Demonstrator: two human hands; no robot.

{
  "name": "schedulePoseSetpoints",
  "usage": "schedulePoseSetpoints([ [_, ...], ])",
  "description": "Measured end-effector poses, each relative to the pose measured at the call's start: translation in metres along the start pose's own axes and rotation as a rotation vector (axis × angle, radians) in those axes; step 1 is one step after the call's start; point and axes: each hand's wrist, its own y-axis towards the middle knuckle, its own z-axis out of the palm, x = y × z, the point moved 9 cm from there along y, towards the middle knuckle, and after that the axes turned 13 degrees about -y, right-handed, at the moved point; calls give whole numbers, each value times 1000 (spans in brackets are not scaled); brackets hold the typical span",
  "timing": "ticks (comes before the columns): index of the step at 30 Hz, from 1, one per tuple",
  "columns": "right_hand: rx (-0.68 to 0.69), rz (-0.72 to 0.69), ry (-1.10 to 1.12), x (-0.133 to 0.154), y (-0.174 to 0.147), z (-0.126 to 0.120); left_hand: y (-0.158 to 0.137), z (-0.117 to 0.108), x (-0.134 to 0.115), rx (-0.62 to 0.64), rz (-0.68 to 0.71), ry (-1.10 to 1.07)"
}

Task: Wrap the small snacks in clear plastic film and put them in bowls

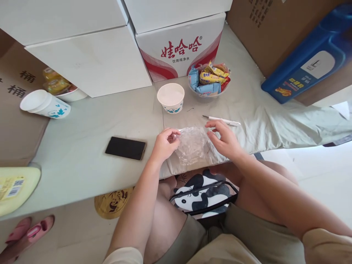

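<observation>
A crumpled clear plastic bag (191, 146) lies near the front edge of the cloth-covered table (82, 124), between my hands. My left hand (166, 143) pinches the bag's left edge between thumb and fingers. On the other side, my right hand (222, 136) is held with thumb and fingers apart, nothing between them, close to the bag's right side. Just beyond it lies a white pen (224, 121). Behind the bag stands a paper bowl (171, 98) with a blue leaf print. A black phone (125, 148) rests to the left of my left hand.
A clear bowl of wrapped snacks (210, 80) sits before a white carton (181, 46). Paper cups (46, 104) lie on their side at left. A blue bottle (305, 58) leans at right; a yellow bottle (19, 189) lies at left. Another person's pink slippers (34, 231) show below.
</observation>
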Motion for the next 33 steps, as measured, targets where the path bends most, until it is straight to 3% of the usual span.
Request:
schedulePoseSetpoints([
  [5, 146, 80, 252, -8, 4, 17, -7, 21, -1, 168, -41, -301],
  [9, 419, 174, 460, -8, -3, 43, -9, 20, -7, 141, -54, -522],
  [11, 464, 189, 458, -6, -5, 46, -9, 20, -5, 137, -122, -608],
  [14, 383, 193, 507, -2, -3, 39, -17, 33, 14, 238, -392, -577],
  [17, 154, 299, 653, -15, 3, 24, -27, 39, 33, 294, -576, -397],
  [20, 56, 471, 836, -31, 1, 26, -23, 36, 34, 241, -527, -351],
  [24, 328, 529, 987, -18, -8, 52, -12, 31, 22, 190, -348, -245],
  [26, 391, 500, 963, -9, -12, 57, -7, 28, 17, 164, -263, -155],
  [29, 348, 461, 847, -4, -13, 55, -3, 22, 14, 96, -180, -86],
  [33, 368, 414, 639, -3, -10, 50, -4, 19, 19, 71, -209, -176],
])
